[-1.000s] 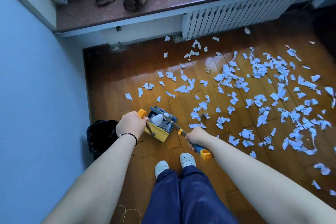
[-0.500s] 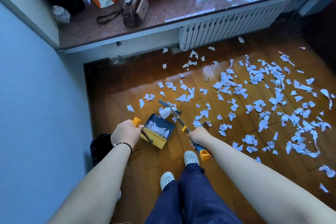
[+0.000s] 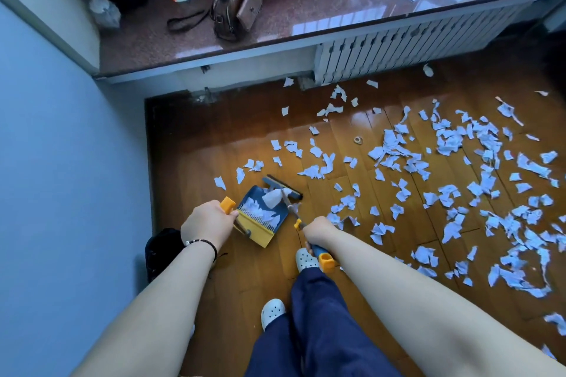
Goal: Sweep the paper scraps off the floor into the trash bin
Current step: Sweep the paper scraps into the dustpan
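Moved: broom head (image 3: pixel 283 187) back at dustpan (image 3: pixel 260 214) mouth | paper scraps (image 3: pixel 477 180): most right of dustpan, few inside | trash bin (image 3: pixel 160 251): left of dustpan | left hand (image 3: pixel 206 223) grips dustpan handle | right hand (image 3: pixel 320 229) grips broom (image 3: pixel 309 239).

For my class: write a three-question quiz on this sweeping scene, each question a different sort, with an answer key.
1. True or false: the dustpan already holds some paper scraps.
2. Which hand grips the broom handle? A) left hand B) right hand
3. Fill in: the black trash bin stands on the floor beside the blue ____.

Key
1. True: white scraps lie in the pan.
2. B: the left hand holds the dustpan's handle.
3. Wall.
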`<state>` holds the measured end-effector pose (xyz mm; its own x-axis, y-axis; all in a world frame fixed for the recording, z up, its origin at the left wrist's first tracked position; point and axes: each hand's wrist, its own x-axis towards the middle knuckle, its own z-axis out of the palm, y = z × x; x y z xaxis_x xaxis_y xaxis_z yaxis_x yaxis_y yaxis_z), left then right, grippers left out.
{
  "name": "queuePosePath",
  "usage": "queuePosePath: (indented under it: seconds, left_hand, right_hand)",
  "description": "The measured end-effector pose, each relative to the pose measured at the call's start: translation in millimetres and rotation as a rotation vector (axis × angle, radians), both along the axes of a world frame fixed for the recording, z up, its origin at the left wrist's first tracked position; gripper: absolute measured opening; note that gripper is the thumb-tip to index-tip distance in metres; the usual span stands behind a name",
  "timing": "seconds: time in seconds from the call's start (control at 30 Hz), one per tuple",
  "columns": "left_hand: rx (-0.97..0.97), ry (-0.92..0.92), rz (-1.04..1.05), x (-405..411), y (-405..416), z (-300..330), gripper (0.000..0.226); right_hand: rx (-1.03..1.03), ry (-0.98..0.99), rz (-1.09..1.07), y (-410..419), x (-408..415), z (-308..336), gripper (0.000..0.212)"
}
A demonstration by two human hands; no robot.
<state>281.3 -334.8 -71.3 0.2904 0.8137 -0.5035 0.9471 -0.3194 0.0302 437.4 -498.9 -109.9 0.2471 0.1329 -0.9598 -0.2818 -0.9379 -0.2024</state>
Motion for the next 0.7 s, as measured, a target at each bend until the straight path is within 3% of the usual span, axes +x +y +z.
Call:
queuePosePath:
  seconds: [0.13, 0.23, 0.53, 0.7]
  left_hand:
    - [-0.007, 0.012, 0.006, 17.7, 8.2, 2.9, 0.036]
    - [-0.010, 0.010, -0.001, 18.6, 11.1, 2.2, 0.036]
    - [-0.018, -0.006, 0.001, -0.5, 16.9, 7.1, 0.036]
    - [-0.002, -0.017, -0.038, -11.8, 10.0, 11.4, 0.036]
  right_hand:
    - [-0.002, 0.089, -0.056, -5.5, 29.2, 13.0, 0.017]
    - [0.011, 0.107, -0.015, -10.5, 36.2, 24.2, 0.020]
    - [0.038, -0.001, 0.031, -14.8, 46.9, 28.7, 0.011]
    - [0.032, -0.032, -0.052, -23.8, 40.6, 24.2, 0.012]
